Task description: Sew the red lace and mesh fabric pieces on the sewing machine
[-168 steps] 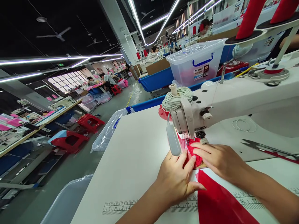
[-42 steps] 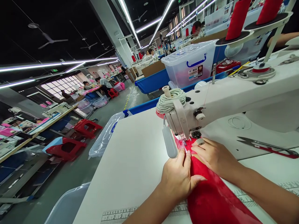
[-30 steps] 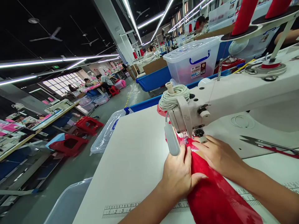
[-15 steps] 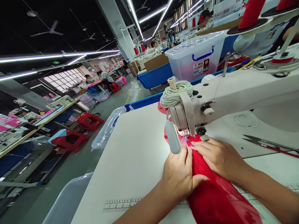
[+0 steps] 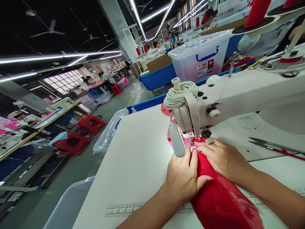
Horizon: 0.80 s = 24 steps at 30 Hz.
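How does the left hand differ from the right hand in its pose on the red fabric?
The left hand lies along the left edge of the red fabric, partly on the white table; the right hand comes across the fabric from the right. The left hand points forward at the sewing machine head; the right hand points leftward, just below it. Both lie flat and open on the fabric, fingertips close together.

Garment factory floor, dark ceiling (image 5: 78, 16) hung with fans (image 5: 49, 30), long strip lights (image 5: 59, 58) running to the far wall, bright windows (image 5: 62, 84), glossy grey floor (image 5: 78, 171), rows of worktables (image 5: 56, 112), red stools (image 5: 91, 122), clear storage bin (image 5: 202, 57).
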Tool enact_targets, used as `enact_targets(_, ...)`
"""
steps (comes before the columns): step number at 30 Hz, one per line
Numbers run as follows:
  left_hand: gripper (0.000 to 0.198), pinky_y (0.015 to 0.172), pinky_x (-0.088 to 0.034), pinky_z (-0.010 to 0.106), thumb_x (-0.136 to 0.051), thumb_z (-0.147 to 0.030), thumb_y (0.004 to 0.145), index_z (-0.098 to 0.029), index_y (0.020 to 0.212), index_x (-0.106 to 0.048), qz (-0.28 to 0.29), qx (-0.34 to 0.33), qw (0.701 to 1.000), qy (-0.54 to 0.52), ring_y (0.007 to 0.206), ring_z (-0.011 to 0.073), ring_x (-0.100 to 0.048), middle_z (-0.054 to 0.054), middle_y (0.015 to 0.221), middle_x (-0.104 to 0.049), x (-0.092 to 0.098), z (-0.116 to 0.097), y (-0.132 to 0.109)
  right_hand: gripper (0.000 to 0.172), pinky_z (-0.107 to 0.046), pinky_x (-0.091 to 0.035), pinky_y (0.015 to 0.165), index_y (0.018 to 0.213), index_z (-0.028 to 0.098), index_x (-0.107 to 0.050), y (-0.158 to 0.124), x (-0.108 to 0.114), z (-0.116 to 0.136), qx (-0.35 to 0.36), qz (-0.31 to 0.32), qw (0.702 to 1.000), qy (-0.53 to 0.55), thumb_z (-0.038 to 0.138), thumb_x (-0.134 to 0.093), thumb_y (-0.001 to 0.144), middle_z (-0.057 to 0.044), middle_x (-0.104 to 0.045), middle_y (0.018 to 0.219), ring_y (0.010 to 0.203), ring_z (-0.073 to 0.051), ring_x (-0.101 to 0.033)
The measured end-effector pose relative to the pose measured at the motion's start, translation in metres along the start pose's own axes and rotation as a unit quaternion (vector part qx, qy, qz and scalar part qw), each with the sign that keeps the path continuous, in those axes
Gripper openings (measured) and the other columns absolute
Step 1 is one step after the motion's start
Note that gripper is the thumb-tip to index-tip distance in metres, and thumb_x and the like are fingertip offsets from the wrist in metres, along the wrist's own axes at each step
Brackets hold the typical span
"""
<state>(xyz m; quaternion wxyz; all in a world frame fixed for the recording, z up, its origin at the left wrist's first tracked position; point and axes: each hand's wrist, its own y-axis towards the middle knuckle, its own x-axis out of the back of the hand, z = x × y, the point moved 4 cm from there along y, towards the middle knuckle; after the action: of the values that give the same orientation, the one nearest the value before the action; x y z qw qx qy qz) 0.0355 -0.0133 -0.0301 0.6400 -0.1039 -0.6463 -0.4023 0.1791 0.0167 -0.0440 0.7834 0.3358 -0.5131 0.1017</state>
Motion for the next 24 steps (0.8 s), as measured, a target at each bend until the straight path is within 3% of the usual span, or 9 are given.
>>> enact_targets(11,0.066,0.099,-0.047,0.047,-0.036,-0.058,0.096,-0.004,0.128,-0.054,0.013,0.014,1.000,-0.006,0.111,0.0322,-0.059,0.021,0.121,-0.062,-0.002,0.001,0.000,0.036,-0.030,-0.044,0.057,0.107,0.020,-0.063,0.000,0.000,0.000,0.016,-0.016,1.000,-0.010,0.006,-0.038,0.086,-0.008,-0.071,0.093,0.081,-0.022,-0.059)
enact_targets(15,0.060,0.098,-0.047,0.047,-0.038,-0.052,0.096,-0.003,0.126,-0.055,0.006,0.015,1.000,-0.016,0.111,0.0322,-0.058,0.022,0.121,-0.061,-0.002,0.003,0.000,0.031,-0.030,-0.044,0.054,0.094,0.021,-0.064,0.000,0.001,0.000,0.007,-0.010,1.000,-0.012,0.007,-0.037,0.086,-0.008,-0.072,0.096,0.078,-0.022,-0.059)
enact_targets(18,0.055,0.095,-0.048,0.047,-0.038,-0.047,0.096,-0.004,0.125,-0.055,0.004,0.018,0.999,-0.033,0.111,0.0320,-0.058,0.021,0.118,-0.062,-0.002,0.008,0.001,0.031,-0.030,-0.045,0.054,0.097,0.020,-0.065,0.000,0.001,-0.003,0.004,-0.008,1.000,-0.009,0.008,-0.039,0.085,-0.007,-0.072,0.097,0.075,-0.021,-0.058)
enact_targets(21,0.040,0.092,-0.049,0.045,-0.037,-0.038,0.097,-0.010,0.114,-0.061,-0.012,0.041,0.997,-0.062,0.105,0.0294,-0.060,0.016,0.106,-0.066,-0.002,0.017,0.004,0.036,-0.031,-0.048,0.058,0.108,0.021,-0.064,-0.001,0.000,-0.008,0.000,-0.022,1.000,0.005,0.008,-0.038,0.086,-0.006,-0.072,0.100,0.077,-0.020,-0.061)
enact_targets(24,0.028,0.085,-0.049,0.039,-0.038,-0.025,0.095,-0.014,0.099,-0.063,-0.023,0.105,0.991,-0.076,0.094,0.0251,-0.061,0.011,0.093,-0.065,0.000,0.028,0.006,0.033,-0.032,-0.051,0.069,0.107,0.021,-0.063,-0.002,0.004,-0.014,-0.018,-0.057,0.997,0.041,0.012,-0.038,0.089,-0.006,-0.071,0.102,0.088,-0.021,-0.065)
